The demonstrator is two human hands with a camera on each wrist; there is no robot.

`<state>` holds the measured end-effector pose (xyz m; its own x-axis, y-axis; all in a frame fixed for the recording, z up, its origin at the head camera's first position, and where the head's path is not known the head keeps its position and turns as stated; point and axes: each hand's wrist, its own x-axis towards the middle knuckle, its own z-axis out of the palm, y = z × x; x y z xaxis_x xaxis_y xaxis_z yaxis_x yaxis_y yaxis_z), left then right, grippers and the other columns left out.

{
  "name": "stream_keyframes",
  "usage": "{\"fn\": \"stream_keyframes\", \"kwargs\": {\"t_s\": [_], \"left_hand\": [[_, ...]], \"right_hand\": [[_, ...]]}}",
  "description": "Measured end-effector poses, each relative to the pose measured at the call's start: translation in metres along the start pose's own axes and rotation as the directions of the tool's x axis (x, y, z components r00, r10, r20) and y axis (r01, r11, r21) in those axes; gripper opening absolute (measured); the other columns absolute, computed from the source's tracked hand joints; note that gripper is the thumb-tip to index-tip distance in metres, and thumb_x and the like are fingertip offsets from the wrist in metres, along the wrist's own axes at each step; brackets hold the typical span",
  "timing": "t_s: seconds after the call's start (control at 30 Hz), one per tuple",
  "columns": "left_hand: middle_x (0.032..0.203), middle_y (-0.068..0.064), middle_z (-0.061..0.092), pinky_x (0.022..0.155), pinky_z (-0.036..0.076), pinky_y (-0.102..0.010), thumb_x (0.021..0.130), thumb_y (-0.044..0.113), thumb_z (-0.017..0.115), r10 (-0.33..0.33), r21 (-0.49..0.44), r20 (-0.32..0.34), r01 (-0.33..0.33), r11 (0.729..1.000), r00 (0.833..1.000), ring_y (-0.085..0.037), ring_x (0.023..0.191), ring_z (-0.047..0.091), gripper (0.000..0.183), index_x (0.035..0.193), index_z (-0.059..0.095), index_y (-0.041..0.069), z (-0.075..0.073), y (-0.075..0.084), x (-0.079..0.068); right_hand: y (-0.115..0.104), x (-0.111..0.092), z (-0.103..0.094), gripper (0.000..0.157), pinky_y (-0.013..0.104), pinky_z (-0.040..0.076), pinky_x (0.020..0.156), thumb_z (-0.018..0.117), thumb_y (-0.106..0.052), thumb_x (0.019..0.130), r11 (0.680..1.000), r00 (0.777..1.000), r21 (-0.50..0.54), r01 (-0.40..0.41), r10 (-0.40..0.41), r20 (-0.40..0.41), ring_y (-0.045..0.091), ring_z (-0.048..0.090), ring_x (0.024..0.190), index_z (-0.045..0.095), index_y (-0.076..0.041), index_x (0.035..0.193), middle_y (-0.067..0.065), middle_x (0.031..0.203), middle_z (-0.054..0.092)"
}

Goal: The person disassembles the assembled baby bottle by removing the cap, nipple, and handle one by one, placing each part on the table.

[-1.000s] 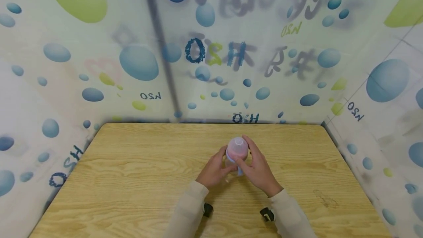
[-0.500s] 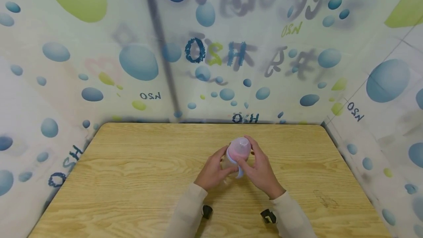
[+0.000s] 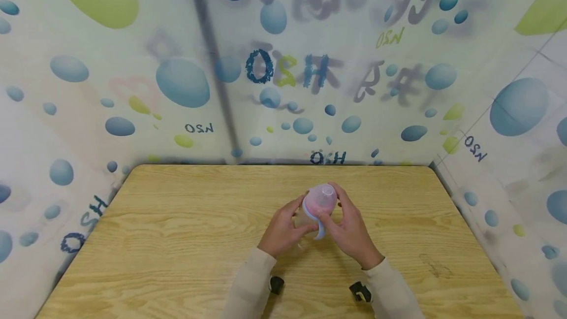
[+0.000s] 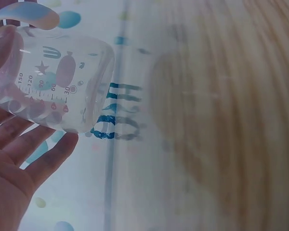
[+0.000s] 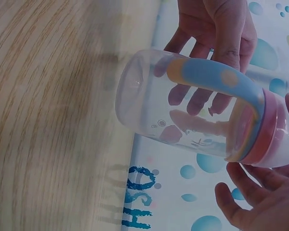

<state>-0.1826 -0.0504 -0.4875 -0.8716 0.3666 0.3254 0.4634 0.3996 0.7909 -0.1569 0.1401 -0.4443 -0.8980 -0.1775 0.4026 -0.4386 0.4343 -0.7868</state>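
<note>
While the wooden table (image 3: pixel 186 230) runs out to a far edge at 12 o'clock, with the patterned wall (image 3: pixel 385 127) just behind, more wood shows from the bottle (image 3: pixel 315 207) toward 9 o'clock than toward 3; near edge out of frame past 6. Bottle is between the two hands, short of the far edge, tilted: pink cap (image 3: pixel 322 195) toward 1 o'clock, base toward 7. Cannot tell whether the base touches wood. Left hand (image 3: pixel 282 230) spread about the bottle's width, holding the clear body, thumb on the near side. Right hand (image 3: pixel 352 233) similarly spread, gripping the cap end: thumb near its lower rim, fingertips round at 1 o'clock. Blue handle (image 5: pixel 214 76), orange-patched in the right wrist view, points toward 6 o'clock from the cap.
</note>
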Motion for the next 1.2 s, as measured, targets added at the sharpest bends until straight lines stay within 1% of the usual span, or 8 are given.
{"fn": "stream_keyframes", "kwargs": {"t_s": [0.17, 0.33, 0.6, 0.8, 1.03, 1.2], "left_hand": [[0.143, -0.005, 0.056, 0.090, 0.055, -0.039, 0.083, 0.034, 0.081, 0.020, 0.026, -0.016, -0.020, 0.999, 1.000, -0.016, 0.122, 0.058, 0.080, 0.150, 0.045, 0.010, -0.0005, 0.0022, 0.0001], [0.143, -0.006, 0.056, 0.090, 0.056, -0.039, 0.084, 0.035, 0.080, 0.034, 0.046, -0.027, -0.033, 0.998, 0.999, -0.017, 0.121, 0.059, 0.080, 0.150, 0.045, 0.008, -0.0016, 0.0049, 0.0006], [0.145, -0.005, 0.054, 0.092, 0.055, -0.037, 0.084, 0.035, 0.080, 0.048, 0.032, -0.038, -0.047, 0.998, 0.998, -0.016, 0.126, 0.056, 0.079, 0.151, 0.044, 0.012, -0.0027, 0.0058, 0.0013], [0.144, -0.006, 0.054, 0.094, 0.054, -0.038, 0.084, 0.033, 0.080, 0.063, 0.035, -0.043, -0.061, 0.998, 0.997, -0.018, 0.126, 0.056, 0.080, 0.151, 0.043, 0.011, -0.0027, 0.0066, 0.0012], [0.146, -0.006, 0.053, 0.101, 0.050, -0.039, 0.082, 0.037, 0.080, 0.082, 0.078, -0.073, -0.076, 0.994, 0.994, -0.020, 0.130, 0.053, 0.079, 0.149, 0.047, 0.010, -0.0020, 0.0065, 0.0010], [0.145, -0.006, 0.053, 0.100, 0.050, -0.040, 0.082, 0.037, 0.080, 0.083, 0.085, -0.078, -0.077, 0.993, 0.993, -0.021, 0.129, 0.054, 0.079, 0.149, 0.047, 0.009, -0.0019, 0.0065, 0.0008]], "right_hand": [[-0.0027, 0.0003, -0.0009, 0.063, 0.062, 0.042, 0.101, 0.069, -0.017, 0.096, 1.000, 1.000, -0.022, -0.014, 0.014, -0.005, 0.031, 0.053, 0.125, 0.037, -0.009, 0.150, 0.012, 0.140, 0.054], [-0.0041, 0.0008, -0.0013, 0.062, 0.061, 0.042, 0.102, 0.069, -0.019, 0.096, 0.999, 1.000, -0.036, 0.001, -0.002, -0.018, 0.028, 0.053, 0.125, 0.038, -0.010, 0.149, 0.010, 0.139, 0.055], [-0.0047, 0.0014, -0.0022, 0.063, 0.061, 0.042, 0.102, 0.071, -0.015, 0.094, 0.996, 0.998, -0.072, 0.046, -0.049, -0.044, 0.029, 0.052, 0.127, 0.039, -0.005, 0.148, 0.013, 0.139, 0.054], [-0.0063, 0.0013, -0.0019, 0.064, 0.062, 0.042, 0.101, 0.072, -0.016, 0.093, 0.996, 0.997, -0.084, 0.040, -0.045, -0.057, 0.030, 0.052, 0.126, 0.041, -0.006, 0.147, 0.012, 0.139, 0.055], [-0.0064, 0.0012, -0.0004, 0.064, 0.063, 0.045, 0.096, 0.077, -0.015, 0.089, 0.992, 0.992, -0.115, 0.045, -0.058, -0.113, 0.031, 0.055, 0.122, 0.046, -0.004, 0.143, 0.014, 0.135, 0.057], [-0.0079, 0.0009, -0.0008, 0.064, 0.061, 0.045, 0.097, 0.079, -0.016, 0.087, 0.994, 0.991, -0.106, 0.031, -0.044, -0.125, 0.029, 0.056, 0.120, 0.047, -0.005, 0.142, 0.012, 0.134, 0.058]]}}
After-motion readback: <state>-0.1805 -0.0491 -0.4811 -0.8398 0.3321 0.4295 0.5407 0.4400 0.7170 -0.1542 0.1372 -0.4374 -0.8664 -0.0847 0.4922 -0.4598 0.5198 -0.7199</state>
